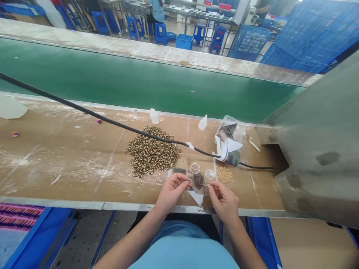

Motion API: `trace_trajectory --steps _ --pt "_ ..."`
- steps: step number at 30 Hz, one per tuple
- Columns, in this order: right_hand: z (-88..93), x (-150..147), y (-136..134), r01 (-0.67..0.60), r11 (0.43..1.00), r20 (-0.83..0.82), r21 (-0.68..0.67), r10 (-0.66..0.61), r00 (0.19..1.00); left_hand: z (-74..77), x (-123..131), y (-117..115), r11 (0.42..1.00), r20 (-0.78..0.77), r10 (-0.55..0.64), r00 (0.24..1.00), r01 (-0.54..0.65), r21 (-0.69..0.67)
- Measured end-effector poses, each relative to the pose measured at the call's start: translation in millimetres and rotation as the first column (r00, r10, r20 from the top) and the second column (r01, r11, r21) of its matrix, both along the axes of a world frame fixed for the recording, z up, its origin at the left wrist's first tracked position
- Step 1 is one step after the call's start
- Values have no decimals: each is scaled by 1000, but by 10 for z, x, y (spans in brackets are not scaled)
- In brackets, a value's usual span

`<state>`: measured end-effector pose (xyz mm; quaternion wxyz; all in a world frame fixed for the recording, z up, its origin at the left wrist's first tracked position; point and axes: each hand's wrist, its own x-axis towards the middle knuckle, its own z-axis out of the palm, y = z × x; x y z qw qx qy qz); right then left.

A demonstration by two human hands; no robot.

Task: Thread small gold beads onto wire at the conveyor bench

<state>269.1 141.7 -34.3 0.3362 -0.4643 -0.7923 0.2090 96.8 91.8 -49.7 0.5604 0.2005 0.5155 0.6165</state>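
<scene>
My left hand [174, 189] is closed in a pinch on a tiny dark piece, too small to name. Opposite it, my right hand [224, 200] pinches a thin stick-like tool [203, 185] that points left toward the other hand. Beneath both hands lies a camouflage cloth [181, 171] with a white corner. Just beyond the fingers stand a small clear cup [195, 168] with a thin stick in it and a second clear cup [209, 174]. A large heap of small brown-and-cream pieces [154, 151] is to the left; tan beads [224, 174] lie to the right.
Two white bottles [154, 116] stand along the back edge near the green belt [168, 86]. A black cable [112, 121] crosses above the brown bench, running by a camouflage-wrapped bundle [232, 157]. A metal housing [322, 149] bounds the right side.
</scene>
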Motion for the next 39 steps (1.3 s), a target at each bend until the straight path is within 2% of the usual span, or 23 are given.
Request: trace_trajectory --steps 4,13,18,25,30,39 --pt "-25 216 30 120 993 -2 -11 -120 993 8 8 9 1000 -11 -2 1000 2 7" --pt "-3 516 215 278 960 53 31 -279 959 -21 19 6 1000 -27 19 999 -18 15" --pt "-60 651 229 223 975 170 -5 -219 961 -25 22 2 1000 -55 9 998 -8 15" --pt "-130 618 239 224 972 186 -77 -207 961 -36 27 -6 1000 -67 14 998 -12 23" --pt "-125 616 257 212 974 199 -81 -193 961 -32 19 -17 1000 -86 -2 996 3 5" --pt "-135 620 247 165 985 181 -43 -155 971 96 62 -42 997 -228 -76 971 78 -1"
